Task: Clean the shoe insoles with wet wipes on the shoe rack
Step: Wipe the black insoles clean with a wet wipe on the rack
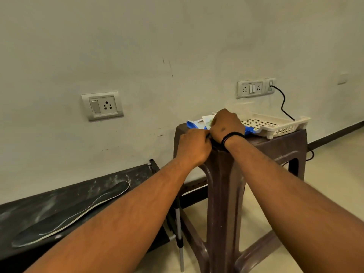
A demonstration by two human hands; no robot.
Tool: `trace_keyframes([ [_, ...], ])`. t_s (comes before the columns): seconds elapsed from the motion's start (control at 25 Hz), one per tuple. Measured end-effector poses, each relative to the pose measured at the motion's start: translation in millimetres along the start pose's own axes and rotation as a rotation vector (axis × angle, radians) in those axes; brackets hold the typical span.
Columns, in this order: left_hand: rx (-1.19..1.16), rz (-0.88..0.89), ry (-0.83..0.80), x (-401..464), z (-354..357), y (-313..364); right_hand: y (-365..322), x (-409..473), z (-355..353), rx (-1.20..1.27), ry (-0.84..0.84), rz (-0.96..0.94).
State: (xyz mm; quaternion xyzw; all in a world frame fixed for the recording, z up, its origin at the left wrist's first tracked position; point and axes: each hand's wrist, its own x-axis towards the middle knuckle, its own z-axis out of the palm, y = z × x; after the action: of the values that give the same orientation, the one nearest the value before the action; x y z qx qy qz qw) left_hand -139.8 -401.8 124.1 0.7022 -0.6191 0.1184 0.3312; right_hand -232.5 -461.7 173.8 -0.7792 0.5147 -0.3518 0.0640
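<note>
Working at the wipes pack on the stool, my hands — left, right — curled around it; insole lay unwiped on the rack — cleaning hadn't begun.

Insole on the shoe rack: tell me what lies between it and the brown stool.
In the head view, the person's left forearm crosses in front of that stretch. Behind it are dusty rack top, the rack's end frame and a metal leg, then the stool.

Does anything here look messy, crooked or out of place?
The shoe rack top is streaked with whitish dust around the dark insole. The cream perforated tray overhangs the back edge of the brown stool.
</note>
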Motion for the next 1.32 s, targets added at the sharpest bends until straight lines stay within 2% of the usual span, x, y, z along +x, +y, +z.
trace_keyframes([
  [0.2, 0.153, 0.073, 0.062, -1, -4, 5, -8, -5, -29, 0.616, 0.301, 0.062],
  [0.28, 0.169, 0.054, 0.164, -6, -17, 9, -17, -7, -35, 0.838, 0.263, 0.046],
  [0.36, -0.064, -0.082, 0.282, -15, -40, 12, -28, -15, -35, 0.960, 0.143, -0.006],
  [0.48, -0.799, -0.503, 0.309, -37, -93, 6, -53, -43, -29, 0.836, -0.017, -0.225],
  [0.52, -0.924, -0.595, 0.317, -51, -109, -3, -62, -56, -26, 0.779, -0.088, -0.302],
  [0.76, -1.103, -0.828, 0.414, -156, -157, -64, -115, -137, -5, 0.488, -0.374, -0.542],
  [0.88, -1.002, -0.865, 0.321, -193, -169, -82, -136, -173, 14, 0.503, -0.511, -0.530],
  [0.96, -0.934, -0.838, 0.158, -212, -177, -91, -147, -186, 23, 0.701, -0.604, -0.361],
  [1.08, -0.871, -0.776, -0.093, -233, -189, -107, -161, -194, 31, 0.965, -1.010, -0.058],
  [1.16, -0.778, -0.720, -0.182, -243, -196, -117, -166, -201, 37, 0.985, -1.192, 0.005],
  [1.32, -0.640, -0.655, -0.202, -253, -205, -136, -169, -209, 52, 1.023, -1.138, 0.071],
])
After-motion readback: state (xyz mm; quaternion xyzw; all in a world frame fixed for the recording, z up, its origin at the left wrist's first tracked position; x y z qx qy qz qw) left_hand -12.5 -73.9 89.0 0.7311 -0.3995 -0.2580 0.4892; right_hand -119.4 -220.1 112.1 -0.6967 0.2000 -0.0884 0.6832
